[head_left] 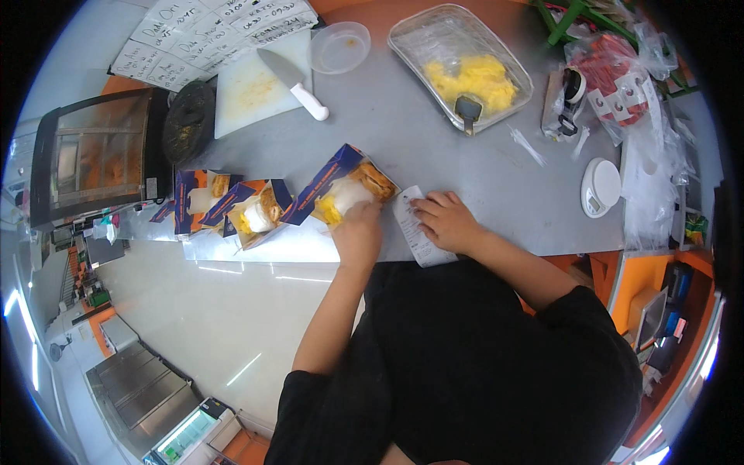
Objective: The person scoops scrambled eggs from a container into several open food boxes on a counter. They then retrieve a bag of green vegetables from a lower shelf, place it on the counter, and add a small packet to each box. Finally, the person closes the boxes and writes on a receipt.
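My left hand (pixel 359 232) reaches in at the near side of a blue-and-white food box (pixel 322 183). Its fingers are drawn together by a white wrap (pixel 346 194); what lies between them is hidden. Yellow scrambled egg (pixel 331 211) and a browned piece of bread (pixel 376 180) show inside that box. My right hand (pixel 448 222) lies with fingers apart on a long printed receipt (pixel 418 240) at the counter's front edge. To the left stand two more filled boxes, one with egg, white wrap and bread (pixel 260 215), the other box (pixel 186 203) partly behind it.
Across the grey counter (pixel 372 101), a metal tray (pixel 403 46) holds scrambled egg and a dark-ended utensil (pixel 467 110). A white-handled knife (pixel 294 81) lies on a cutting board (pixel 240 85) beside a plastic bowl (pixel 339 48). A white scale (pixel 601 187) and plastic bags (pixel 651 178) are right; a glass-fronted oven (pixel 97 155) stands left.
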### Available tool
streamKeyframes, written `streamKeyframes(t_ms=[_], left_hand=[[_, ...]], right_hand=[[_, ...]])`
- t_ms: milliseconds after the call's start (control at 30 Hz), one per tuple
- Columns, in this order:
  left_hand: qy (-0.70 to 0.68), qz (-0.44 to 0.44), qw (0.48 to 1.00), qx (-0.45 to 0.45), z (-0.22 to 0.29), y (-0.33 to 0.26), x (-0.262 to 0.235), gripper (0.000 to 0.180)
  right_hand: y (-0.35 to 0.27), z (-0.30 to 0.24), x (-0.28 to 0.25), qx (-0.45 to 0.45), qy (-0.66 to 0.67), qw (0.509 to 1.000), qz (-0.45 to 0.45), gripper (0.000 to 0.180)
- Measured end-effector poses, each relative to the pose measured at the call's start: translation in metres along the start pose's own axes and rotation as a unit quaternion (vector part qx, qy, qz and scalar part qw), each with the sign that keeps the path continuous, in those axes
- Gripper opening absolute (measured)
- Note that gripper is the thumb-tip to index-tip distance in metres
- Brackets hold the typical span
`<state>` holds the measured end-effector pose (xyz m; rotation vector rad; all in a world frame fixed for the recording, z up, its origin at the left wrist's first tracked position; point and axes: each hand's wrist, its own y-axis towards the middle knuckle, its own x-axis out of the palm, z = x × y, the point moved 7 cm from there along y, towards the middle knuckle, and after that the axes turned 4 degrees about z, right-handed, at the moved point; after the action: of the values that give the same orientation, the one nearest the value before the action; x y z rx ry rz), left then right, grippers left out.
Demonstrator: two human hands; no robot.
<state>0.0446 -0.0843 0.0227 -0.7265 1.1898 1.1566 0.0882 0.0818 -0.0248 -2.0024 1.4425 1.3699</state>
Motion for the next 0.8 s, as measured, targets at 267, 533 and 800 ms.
streamKeyframes(t_ms=[267, 533, 800], left_hand=[[-0.023, 0.09, 0.996, -0.009, 0.009, 0.035, -0.022, 0.014], [-0.054, 0.15, 0.984, 0.079, 0.036, 0.006, -0.004, 0.029], [-0.146, 0.017, 0.977, 0.156, 0.03, -0.046, 0.033, 0.038]], right_hand=[[0.051, -0.008, 0.01, 0.013, -0.043, 0.998, 0.049, 0.034], [0.025, 0.066, -0.051, 0.123, 0.002, 0.977, 0.175, 0.009], [-0.1, 0.185, -0.179, 0.356, -0.099, 0.86, 0.353, 0.016]])
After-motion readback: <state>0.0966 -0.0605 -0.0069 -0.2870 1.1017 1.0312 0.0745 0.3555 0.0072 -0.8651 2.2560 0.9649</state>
